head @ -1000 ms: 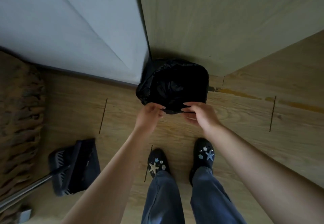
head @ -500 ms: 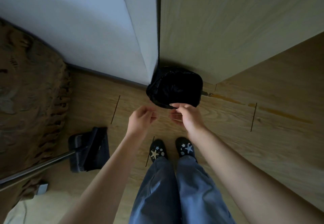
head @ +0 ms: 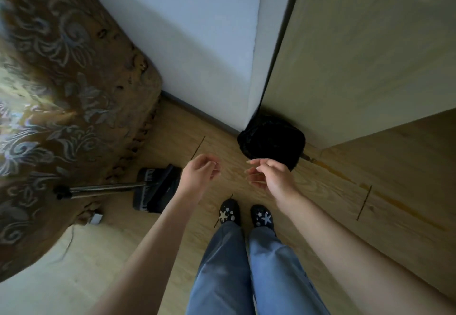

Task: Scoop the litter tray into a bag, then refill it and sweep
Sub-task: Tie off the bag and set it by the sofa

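Black bag (head: pixel 271 144) in corner, nobody holding it. L hand (head: pixel 197 176), R hand (head: pixel 269 176): fingers loosely curled, empty. Litter tray not in view. Broom set (head: pixel 158 188) lies on floor (head: pixel 345 216); sweep prob. pending.

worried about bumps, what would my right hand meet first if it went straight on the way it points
Probably the black bag-lined bin in the corner, just beyond the right hand; depth is unclear, so it might pass above it.

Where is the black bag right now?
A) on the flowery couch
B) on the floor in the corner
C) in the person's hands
B: the black bag sits on the floor in the corner, beyond the left hand and right hand, which hold nothing.
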A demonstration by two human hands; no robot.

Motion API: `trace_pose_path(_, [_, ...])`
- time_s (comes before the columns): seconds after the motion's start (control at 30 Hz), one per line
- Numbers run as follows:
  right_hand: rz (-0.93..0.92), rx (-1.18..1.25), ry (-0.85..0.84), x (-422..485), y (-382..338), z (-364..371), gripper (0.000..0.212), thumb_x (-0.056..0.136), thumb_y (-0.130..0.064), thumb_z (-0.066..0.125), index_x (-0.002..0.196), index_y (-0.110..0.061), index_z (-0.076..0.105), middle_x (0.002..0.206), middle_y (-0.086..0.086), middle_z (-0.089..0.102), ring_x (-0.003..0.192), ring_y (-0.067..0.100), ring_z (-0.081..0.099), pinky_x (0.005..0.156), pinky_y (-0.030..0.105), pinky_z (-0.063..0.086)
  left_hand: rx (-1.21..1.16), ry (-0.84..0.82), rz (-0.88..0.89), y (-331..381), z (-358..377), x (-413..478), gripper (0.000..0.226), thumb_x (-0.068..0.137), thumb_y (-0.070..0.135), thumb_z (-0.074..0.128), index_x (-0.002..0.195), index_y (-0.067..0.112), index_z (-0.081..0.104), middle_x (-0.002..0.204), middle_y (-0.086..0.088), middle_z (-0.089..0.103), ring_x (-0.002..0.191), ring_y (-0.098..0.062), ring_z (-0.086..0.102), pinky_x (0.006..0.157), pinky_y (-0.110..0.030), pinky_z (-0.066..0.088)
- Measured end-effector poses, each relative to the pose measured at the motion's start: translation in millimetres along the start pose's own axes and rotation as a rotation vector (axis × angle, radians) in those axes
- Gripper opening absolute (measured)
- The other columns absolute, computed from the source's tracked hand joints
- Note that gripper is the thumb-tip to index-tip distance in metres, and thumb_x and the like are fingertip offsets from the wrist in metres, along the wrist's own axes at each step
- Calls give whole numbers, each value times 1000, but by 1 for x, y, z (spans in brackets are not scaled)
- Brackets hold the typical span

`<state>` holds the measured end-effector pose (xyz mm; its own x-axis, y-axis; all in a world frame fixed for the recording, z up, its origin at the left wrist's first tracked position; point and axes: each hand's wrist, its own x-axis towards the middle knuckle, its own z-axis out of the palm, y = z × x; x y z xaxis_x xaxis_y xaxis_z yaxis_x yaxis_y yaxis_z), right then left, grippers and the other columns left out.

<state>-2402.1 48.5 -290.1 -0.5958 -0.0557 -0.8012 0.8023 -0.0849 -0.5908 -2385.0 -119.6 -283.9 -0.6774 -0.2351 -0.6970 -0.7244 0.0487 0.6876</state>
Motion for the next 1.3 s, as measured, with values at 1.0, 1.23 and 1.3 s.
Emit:
trace_pose_path(1.0, [-43, -489, -540, -172, -39, 169, 31, 100, -7, 37, 91, -14, 66, 82, 6, 68, 76, 17, 65, 73, 28, 53, -275, 426, 161, 7, -152, -203, 22, 98, 8, 43, 104, 6, 64, 91, -6, 69, 81, -11, 64, 71, -15, 50])
trace_pose_path(1.23, [-11, -549, -523, -174, -21, 252, 28, 101, -11, 38, 98, -12, 65, 88, 8, 69, 80, 17, 66, 74, 28, 55, -313, 441, 123, -15, -228, -187, 22, 98, 9, 43, 103, 7, 65, 92, -7, 69, 82, -12, 64, 67, -13, 49])
trace_pose_path(1.3, [2, -549, -504, -173, -14, 277, 27, 101, -11, 38, 103, -10, 65, 87, 8, 69, 80, 17, 66, 73, 27, 55, -288, 419, 104, -25, -251, -180, 22, 98, 10, 44, 102, 9, 66, 93, -7, 69, 82, -12, 64, 67, -14, 48])
